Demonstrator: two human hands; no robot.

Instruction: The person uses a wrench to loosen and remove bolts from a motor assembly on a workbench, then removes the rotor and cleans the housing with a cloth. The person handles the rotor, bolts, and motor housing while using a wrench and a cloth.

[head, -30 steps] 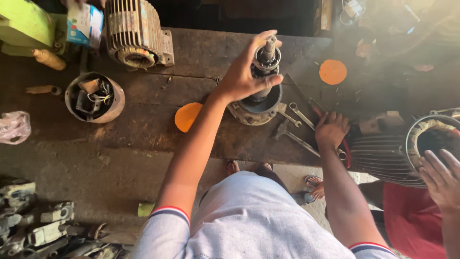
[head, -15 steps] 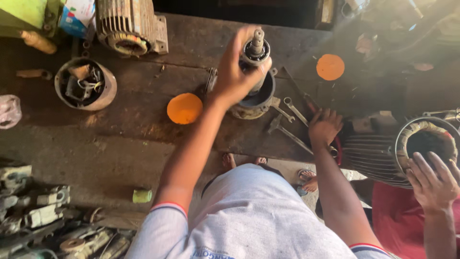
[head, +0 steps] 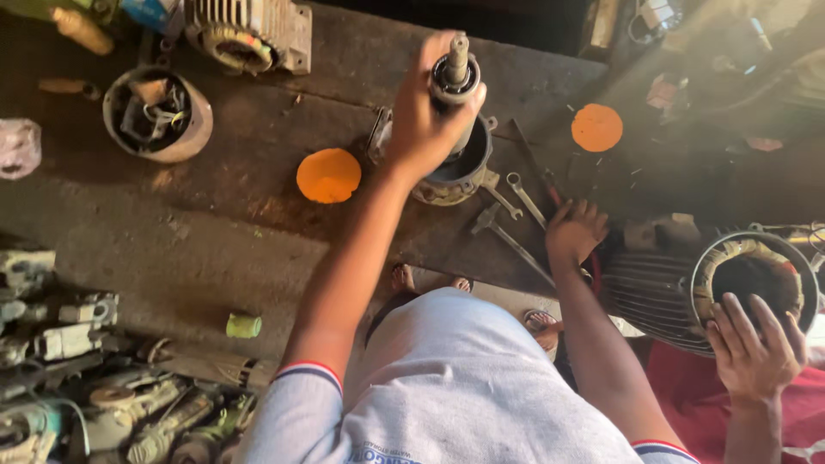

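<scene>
My left hand [head: 423, 120] is shut on a motor rotor [head: 454, 73] with a steel shaft and bearing at its top. It holds the rotor upright over a round, grimy motor housing [head: 460, 172] on the dark workbench [head: 258, 223]. My right hand [head: 574, 230] rests flat on the bench edge with its fingers spread. It lies beside several wrenches [head: 516, 193] and touches a red-handled tool [head: 593, 262]. Nothing is gripped in that hand.
Another person's hand [head: 756, 344] lies on a finned stator casing [head: 748, 275] at the right. Two orange discs [head: 328, 174] [head: 596, 127] sit on the bench. A finned motor [head: 249, 30] and a tub of parts [head: 159, 116] stand at the back left. Power tools [head: 77, 378] are piled at lower left.
My left hand has raised the rotor higher out of the housing. My right hand stays on the bench by the wrenches. The other person's hand has shifted on the stator casing.
</scene>
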